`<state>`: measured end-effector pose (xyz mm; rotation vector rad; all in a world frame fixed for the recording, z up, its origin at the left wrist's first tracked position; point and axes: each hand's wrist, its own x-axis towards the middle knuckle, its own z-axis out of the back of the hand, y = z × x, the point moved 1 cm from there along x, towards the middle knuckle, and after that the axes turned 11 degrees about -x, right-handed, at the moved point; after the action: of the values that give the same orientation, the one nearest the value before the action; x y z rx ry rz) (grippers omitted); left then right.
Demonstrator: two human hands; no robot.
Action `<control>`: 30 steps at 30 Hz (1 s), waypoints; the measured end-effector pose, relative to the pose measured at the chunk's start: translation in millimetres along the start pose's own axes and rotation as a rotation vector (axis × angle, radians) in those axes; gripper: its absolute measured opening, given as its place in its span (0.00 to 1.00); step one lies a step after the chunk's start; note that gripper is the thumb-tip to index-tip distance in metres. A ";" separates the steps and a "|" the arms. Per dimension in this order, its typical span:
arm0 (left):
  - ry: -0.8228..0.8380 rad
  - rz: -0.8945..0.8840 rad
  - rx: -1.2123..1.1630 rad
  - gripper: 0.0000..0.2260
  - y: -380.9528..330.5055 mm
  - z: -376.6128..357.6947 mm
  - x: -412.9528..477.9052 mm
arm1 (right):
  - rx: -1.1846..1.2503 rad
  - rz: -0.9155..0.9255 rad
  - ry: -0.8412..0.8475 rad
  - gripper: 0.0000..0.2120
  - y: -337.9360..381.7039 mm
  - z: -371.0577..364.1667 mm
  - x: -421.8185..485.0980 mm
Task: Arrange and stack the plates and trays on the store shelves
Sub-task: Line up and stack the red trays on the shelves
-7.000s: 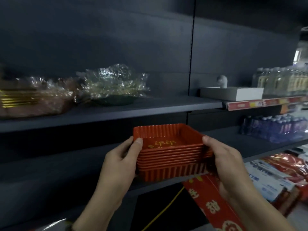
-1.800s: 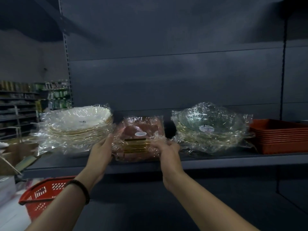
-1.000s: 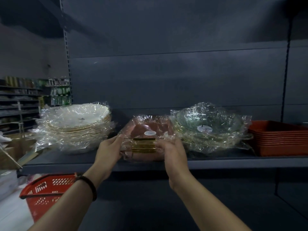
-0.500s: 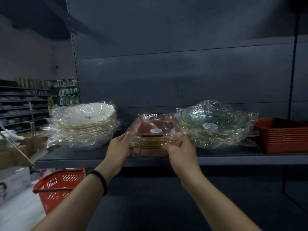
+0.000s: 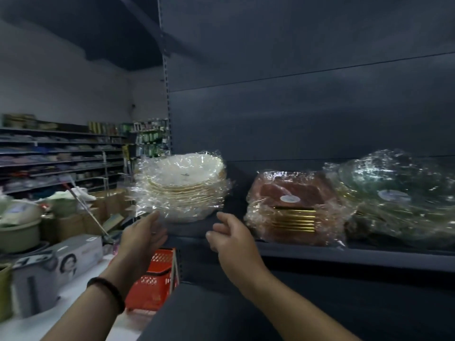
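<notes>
The dark metal shelf [image 5: 307, 254] runs just past our fingertips. On it, ahead of and between both hands, sits the film-wrapped stack of white scalloped plates [image 5: 183, 185], gold-edged. We judge it heavy, brittle and slippery in its crinkled film, best cupped low on opposite sides. Right of our right hand [image 5: 231, 238] lies a wrapped pack of red square plates [image 5: 290, 205]. Right and left hand [image 5: 142, 233] are spread, grasping nothing.

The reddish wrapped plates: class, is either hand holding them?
No: the reddish wrapped plates sit untouched on the shelf; left hand and right hand hover open.
</notes>
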<state>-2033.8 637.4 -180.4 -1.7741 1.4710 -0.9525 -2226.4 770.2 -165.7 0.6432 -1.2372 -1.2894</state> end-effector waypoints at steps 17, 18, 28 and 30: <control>0.018 0.006 -0.071 0.28 -5.6 -3.1 92.2 | 0.378 -0.225 -0.079 0.39 8.2 -51.3 139.2; 0.006 -0.002 -0.064 0.26 -4.5 -4.5 91.6 | 0.387 -0.225 -0.091 0.40 6.3 -53.9 142.0; -0.023 -0.072 0.145 0.11 -12.3 -10.0 79.4 | 0.452 -0.240 -0.156 0.43 2.9 -57.8 131.2; -0.028 -0.067 0.126 0.11 -12.8 -7.2 71.4 | 0.474 -0.251 -0.137 0.45 2.5 -55.7 122.8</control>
<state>-2025.1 569.1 -156.4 -1.7469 1.3121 -1.0270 -2195.2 641.3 -141.1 1.0909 -1.6357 -1.2642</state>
